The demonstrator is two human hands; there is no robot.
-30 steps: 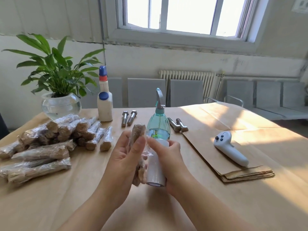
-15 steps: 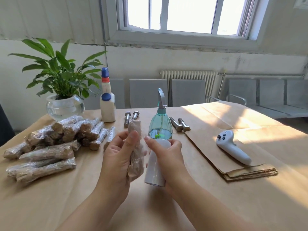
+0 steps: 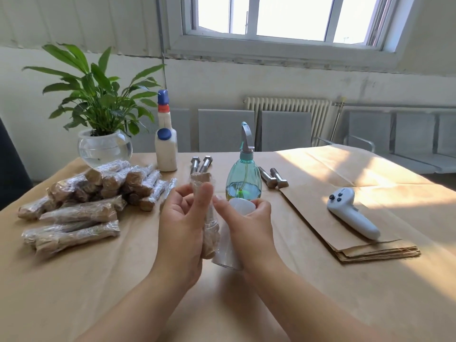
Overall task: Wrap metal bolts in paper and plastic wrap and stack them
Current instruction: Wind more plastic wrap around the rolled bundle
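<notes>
The left hand (image 3: 182,228) curls around a paper-wrapped bolt (image 3: 206,213), holding it up above the bench (image 3: 123,280) so plastic can go all the way around. The right hand (image 3: 249,225) grips the plastic wrap roll (image 3: 228,245) just beside it (close, probably to keep the film tight). Finished bolts lie in a pile (image 3: 86,196) on the left, within easy reach.

Head-worn view, forward-down over table (image 3: 296,304)
</notes>
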